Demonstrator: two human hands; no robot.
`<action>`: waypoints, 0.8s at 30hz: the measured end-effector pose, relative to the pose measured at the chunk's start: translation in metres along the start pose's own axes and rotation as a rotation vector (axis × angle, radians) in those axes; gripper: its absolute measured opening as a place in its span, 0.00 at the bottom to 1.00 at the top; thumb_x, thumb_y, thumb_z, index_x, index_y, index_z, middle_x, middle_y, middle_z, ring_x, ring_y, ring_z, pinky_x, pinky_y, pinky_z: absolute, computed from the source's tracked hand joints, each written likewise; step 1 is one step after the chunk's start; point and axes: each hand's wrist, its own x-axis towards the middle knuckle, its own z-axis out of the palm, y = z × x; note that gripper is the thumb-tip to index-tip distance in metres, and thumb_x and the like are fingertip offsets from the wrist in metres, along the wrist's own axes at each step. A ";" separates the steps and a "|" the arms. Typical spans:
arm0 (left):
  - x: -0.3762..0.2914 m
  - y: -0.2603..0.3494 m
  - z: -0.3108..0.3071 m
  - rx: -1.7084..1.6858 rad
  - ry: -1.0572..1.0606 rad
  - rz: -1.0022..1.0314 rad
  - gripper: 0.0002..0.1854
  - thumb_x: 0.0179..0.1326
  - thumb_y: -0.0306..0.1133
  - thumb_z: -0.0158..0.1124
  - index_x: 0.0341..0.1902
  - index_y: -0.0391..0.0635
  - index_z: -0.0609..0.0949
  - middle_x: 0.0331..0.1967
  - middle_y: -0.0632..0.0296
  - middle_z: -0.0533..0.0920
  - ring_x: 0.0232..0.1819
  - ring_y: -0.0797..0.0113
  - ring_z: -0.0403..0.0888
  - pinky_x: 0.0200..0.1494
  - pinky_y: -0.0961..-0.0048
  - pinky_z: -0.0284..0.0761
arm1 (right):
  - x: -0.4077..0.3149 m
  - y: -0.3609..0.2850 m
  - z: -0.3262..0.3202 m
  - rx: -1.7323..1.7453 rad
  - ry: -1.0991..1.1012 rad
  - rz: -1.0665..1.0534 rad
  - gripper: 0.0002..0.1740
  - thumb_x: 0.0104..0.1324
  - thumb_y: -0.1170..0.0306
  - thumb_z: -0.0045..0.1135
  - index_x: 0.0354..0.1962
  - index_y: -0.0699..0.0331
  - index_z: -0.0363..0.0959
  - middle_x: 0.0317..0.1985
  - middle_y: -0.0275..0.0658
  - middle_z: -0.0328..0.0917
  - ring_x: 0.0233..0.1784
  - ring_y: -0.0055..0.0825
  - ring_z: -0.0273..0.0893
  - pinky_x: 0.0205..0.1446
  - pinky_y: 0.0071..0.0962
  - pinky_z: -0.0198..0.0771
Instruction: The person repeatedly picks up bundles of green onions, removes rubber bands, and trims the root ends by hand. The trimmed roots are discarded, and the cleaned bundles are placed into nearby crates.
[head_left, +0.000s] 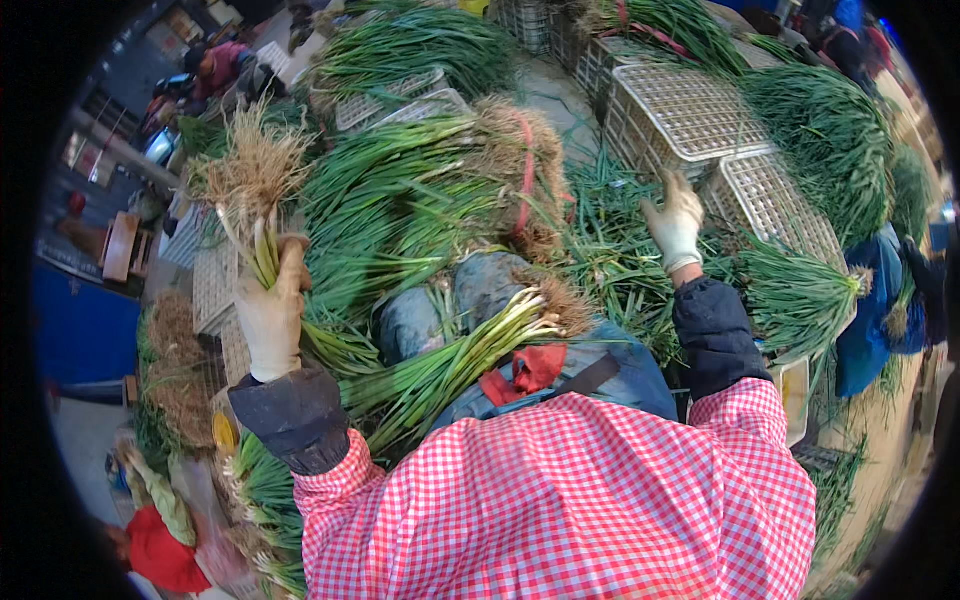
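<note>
My left hand (271, 319), in a pale work glove, grips a small bunch of green onions (264, 251) with the shaggy roots upward. Its leaves trail down behind the wrist. My right hand (677, 217), gloved too, is over loose green leaves (619, 244) beside a plastic crate, thumb apart from the fingers and nothing visible in it. Across my lap lies another group of green onions (465, 341), white ends and roots to the right. Beyond my knees (491, 281) rests a large bundle of green onions (405, 187), its root end bound by a red strap (525, 172).
Upturned lattice crates (686, 105) stand at the right, one topped by a trimmed-looking bunch (802, 289). More green onions are heaped at the back (420, 49) and far right (821, 142). Root-end bundles (176, 367) lie at the left. Other people (221, 71) are nearby.
</note>
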 end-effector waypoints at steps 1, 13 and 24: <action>0.003 -0.019 -0.006 0.202 0.081 -0.001 0.20 0.70 0.47 0.71 0.46 0.38 0.86 0.24 0.58 0.82 0.22 0.66 0.77 0.27 0.67 0.71 | 0.000 -0.024 0.007 0.340 0.083 -0.152 0.30 0.57 0.60 0.75 0.56 0.62 0.80 0.50 0.46 0.86 0.54 0.43 0.83 0.60 0.44 0.74; -0.036 0.017 -0.019 0.296 0.180 0.106 0.18 0.71 0.42 0.69 0.50 0.37 0.86 0.27 0.51 0.83 0.28 0.62 0.80 0.35 0.63 0.76 | -0.053 -0.300 0.086 0.166 -0.679 -0.849 0.19 0.56 0.54 0.69 0.40 0.58 0.85 0.48 0.46 0.81 0.54 0.46 0.79 0.55 0.49 0.73; -0.017 -0.015 0.006 -0.085 -0.129 -0.141 0.15 0.72 0.43 0.67 0.45 0.42 0.88 0.26 0.69 0.82 0.22 0.83 0.68 0.26 0.77 0.64 | 0.010 -0.230 0.078 1.218 -0.952 0.126 0.27 0.68 0.60 0.68 0.55 0.75 0.80 0.45 0.44 0.87 0.45 0.28 0.83 0.56 0.27 0.76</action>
